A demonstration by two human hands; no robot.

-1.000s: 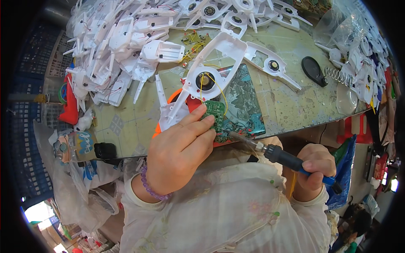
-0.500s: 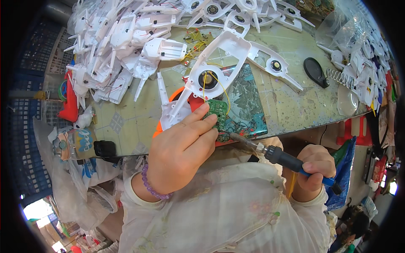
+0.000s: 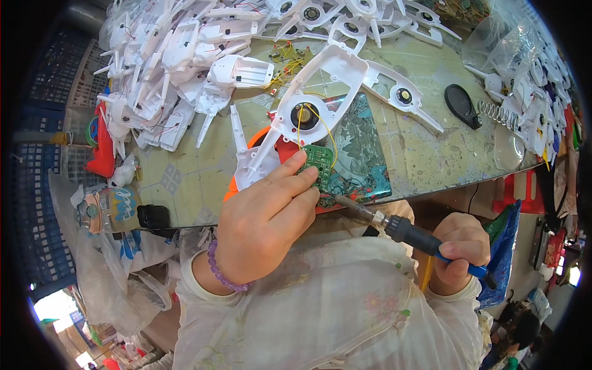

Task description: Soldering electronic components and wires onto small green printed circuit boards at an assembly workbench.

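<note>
A small green circuit board (image 3: 318,161) is pinched in the fingers of my left hand (image 3: 262,209), near the front edge of the table. Yellow wires run from the board to a round black speaker (image 3: 304,117) set in a white plastic housing (image 3: 333,68). My right hand (image 3: 461,246) is closed round the blue and black handle of a soldering iron (image 3: 410,234). The iron's tip points left and reaches the board's lower edge by my left fingertips; whether it touches is hidden. Under the board lies a dark patterned plate (image 3: 361,154).
White plastic housings (image 3: 179,80) are heaped at the back left, and more (image 3: 542,111) lie at the right in clear bags. A coiled-spring iron stand (image 3: 496,114) sits beside a black oval piece (image 3: 459,105). At the left edge stands a clear jar (image 3: 114,209).
The soldering iron has shifted very slightly, its handle end dipping a little. My left hand and the circuit board stay where they were.
</note>
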